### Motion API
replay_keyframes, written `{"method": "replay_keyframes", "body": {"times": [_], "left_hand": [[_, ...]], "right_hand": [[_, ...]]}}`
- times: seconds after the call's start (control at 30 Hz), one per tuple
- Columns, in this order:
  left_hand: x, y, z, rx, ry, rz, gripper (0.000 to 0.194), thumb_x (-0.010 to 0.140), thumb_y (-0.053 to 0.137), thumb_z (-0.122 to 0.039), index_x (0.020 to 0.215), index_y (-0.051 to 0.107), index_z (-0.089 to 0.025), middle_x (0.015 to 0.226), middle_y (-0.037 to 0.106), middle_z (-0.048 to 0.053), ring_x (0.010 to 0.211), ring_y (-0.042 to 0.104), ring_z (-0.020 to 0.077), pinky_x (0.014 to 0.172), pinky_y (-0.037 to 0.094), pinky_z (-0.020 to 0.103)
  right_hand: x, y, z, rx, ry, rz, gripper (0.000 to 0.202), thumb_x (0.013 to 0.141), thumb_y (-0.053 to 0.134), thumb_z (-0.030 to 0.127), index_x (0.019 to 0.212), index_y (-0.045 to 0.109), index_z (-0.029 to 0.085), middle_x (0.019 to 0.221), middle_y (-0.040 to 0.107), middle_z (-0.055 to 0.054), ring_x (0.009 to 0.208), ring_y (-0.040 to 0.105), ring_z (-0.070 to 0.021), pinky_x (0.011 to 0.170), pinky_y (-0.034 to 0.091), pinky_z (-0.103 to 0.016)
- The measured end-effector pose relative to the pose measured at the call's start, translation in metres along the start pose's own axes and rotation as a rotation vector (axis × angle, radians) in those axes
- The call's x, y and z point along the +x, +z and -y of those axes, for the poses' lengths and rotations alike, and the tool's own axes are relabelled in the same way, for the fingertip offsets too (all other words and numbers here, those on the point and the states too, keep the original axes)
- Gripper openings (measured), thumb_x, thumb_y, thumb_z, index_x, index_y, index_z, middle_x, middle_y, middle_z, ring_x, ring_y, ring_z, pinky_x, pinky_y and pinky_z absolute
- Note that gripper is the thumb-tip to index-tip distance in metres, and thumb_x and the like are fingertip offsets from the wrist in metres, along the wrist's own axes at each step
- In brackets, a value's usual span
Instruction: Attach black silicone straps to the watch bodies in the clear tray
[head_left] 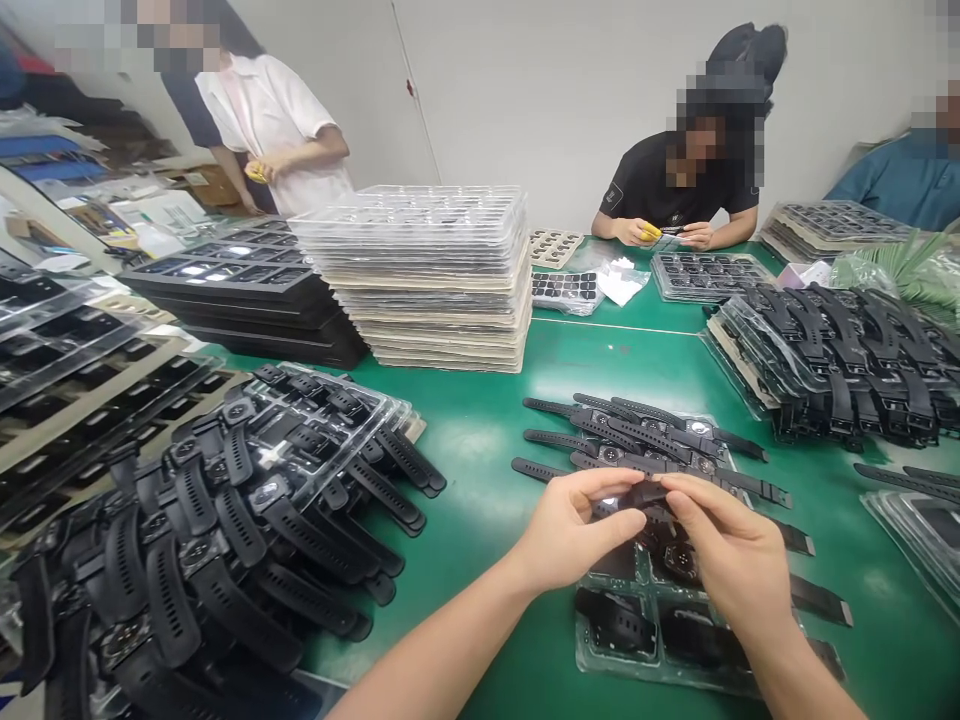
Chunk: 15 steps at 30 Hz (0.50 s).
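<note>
Remotely, I am logging one black watch strap [646, 492], partly hidden, running roughly left to right between the pinching fingers [691, 522] of left hand [571, 532] and right hand [741, 550], neither nearer, above a clear compartment tray [622, 668] on the green worktop [472, 440].

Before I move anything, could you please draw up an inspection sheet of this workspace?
Surface: green table, glossy, showing reflections.
Job's things: black strap held above a clear tray bearing black-strapped watches.
Clutter: left watch pile, straps overhanging; right watch pile; tall tray stack beside black trays.
Left hand: pinching the strap.
Right hand: pinching it too.
Cables: thin line on the wall, perhaps a cord; otherwise nothing seen.
Surroundings: white-shirted person at left, black-shirted person across the table, teal-sleeved person at right.
</note>
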<state>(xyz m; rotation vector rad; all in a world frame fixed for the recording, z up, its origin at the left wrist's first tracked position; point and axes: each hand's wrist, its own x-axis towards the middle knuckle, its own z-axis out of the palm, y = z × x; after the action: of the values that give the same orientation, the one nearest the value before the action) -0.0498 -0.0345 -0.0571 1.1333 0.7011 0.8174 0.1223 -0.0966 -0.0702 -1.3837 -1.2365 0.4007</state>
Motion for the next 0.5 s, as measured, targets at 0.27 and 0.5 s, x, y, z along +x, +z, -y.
{"method": "replay_keyframes", "body": {"times": [0.27, 0.5], "left_hand": [[0.0025, 0.0000, 0.0043, 0.100, -0.010, -0.073, 0.037, 0.068, 0.086, -0.029, 0.101, 0.081, -0.013, 0.103, 0.081, 0.012, 0.097, 0.075, 0.0287, 0.086, 0.059, 0.036], [0.0060, -0.0020, 0.0050, 0.173, -0.002, -0.104, 0.035, 0.068, 0.084, -0.030, 0.100, 0.082, -0.015, 0.100, 0.082, 0.011, 0.093, 0.077, 0.0288, 0.083, 0.062, 0.034]], "right_hand": [[0.0074, -0.0023, 0.0078, 0.048, -0.038, 0.154, 0.013, 0.086, 0.074, 0.027, 0.088, 0.084, 0.034, 0.097, 0.083, -0.001, 0.088, 0.079, -0.0218, 0.081, 0.066, -0.029], [0.0100, -0.0030, 0.0042, 0.075, 0.057, 0.210, 0.012, 0.087, 0.074, 0.030, 0.092, 0.085, 0.031, 0.098, 0.083, -0.005, 0.090, 0.079, -0.0240, 0.082, 0.065, -0.032]]}}
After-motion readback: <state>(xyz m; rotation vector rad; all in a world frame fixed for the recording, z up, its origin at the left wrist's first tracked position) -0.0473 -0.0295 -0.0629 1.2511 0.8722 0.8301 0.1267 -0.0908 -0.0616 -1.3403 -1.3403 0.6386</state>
